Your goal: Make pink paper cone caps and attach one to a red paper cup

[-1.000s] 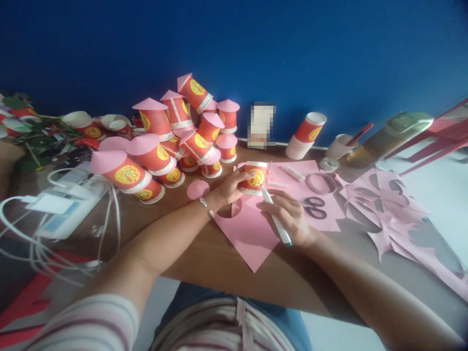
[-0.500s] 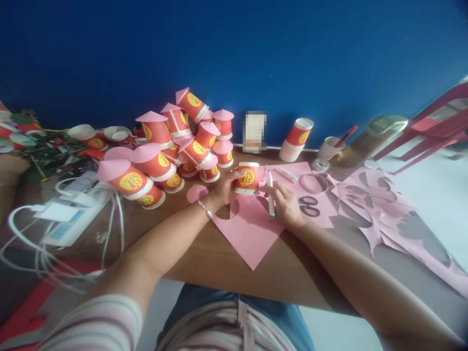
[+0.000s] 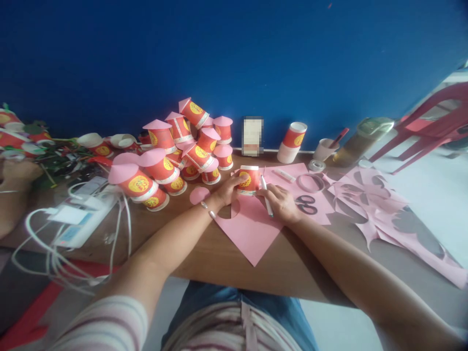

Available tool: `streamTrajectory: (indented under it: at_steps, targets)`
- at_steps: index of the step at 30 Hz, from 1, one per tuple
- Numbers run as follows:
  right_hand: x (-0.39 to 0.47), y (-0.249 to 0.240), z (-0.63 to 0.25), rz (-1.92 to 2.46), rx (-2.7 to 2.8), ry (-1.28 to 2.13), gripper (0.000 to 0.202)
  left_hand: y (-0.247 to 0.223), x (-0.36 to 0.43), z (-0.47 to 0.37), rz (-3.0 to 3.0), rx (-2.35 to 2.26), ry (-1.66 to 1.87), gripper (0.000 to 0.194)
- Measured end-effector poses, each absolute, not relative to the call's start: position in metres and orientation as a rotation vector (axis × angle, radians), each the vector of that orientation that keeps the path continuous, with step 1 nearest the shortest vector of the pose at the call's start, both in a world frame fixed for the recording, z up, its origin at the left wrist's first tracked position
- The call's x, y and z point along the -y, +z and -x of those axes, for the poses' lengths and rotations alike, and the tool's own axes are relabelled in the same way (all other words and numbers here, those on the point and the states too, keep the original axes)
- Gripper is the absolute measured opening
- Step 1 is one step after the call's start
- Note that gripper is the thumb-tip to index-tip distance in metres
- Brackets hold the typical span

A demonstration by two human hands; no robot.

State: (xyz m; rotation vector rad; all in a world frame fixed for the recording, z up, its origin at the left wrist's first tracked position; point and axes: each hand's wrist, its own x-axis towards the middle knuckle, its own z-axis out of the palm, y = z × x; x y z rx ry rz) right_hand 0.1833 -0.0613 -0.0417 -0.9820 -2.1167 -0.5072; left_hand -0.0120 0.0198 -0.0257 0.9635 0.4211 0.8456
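Observation:
A red paper cup (image 3: 250,179) with a yellow round emblem is gripped in my left hand (image 3: 227,191), its white rim upward. My right hand (image 3: 281,201) is closed round a white marker (image 3: 266,195), with its fingers close to the cup's lower right side. Whether the marker touches the cup I cannot tell. Beneath both hands lies a pink paper sheet (image 3: 253,239) with a round cut-out. Black-handled scissors (image 3: 307,204) rest right of my right hand. A pink paper disc (image 3: 199,195) lies left of my left hand.
Several red cups with pink cone tops (image 3: 161,163) are piled at the left. A power strip (image 3: 78,219) with white cables is nearer. Stacked cups (image 3: 292,141), tape (image 3: 316,165), a bottle (image 3: 365,141) and pink scraps (image 3: 380,204) are rightward. Another person's hand (image 3: 18,175) is far left.
The marker in my right hand now tilts more and is closer to the cup. Another person's hand has come into view at the far left. The view has shifted slightly.

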Motion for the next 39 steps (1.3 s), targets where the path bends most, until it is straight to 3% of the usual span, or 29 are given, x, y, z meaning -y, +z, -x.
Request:
streamTrajectory:
  at_steps: [23,39]
  targets:
    - [0.053,-0.05,-0.184,1.103,1.973,-0.408,0.013,-0.012,-0.013,0.012,-1.147,-0.322,0.712,0.057]
    - [0.051,-0.05,-0.19,1.226,1.834,-0.224,0.024,-0.016,-0.015,0.014,-1.085,-0.397,0.691,0.052]
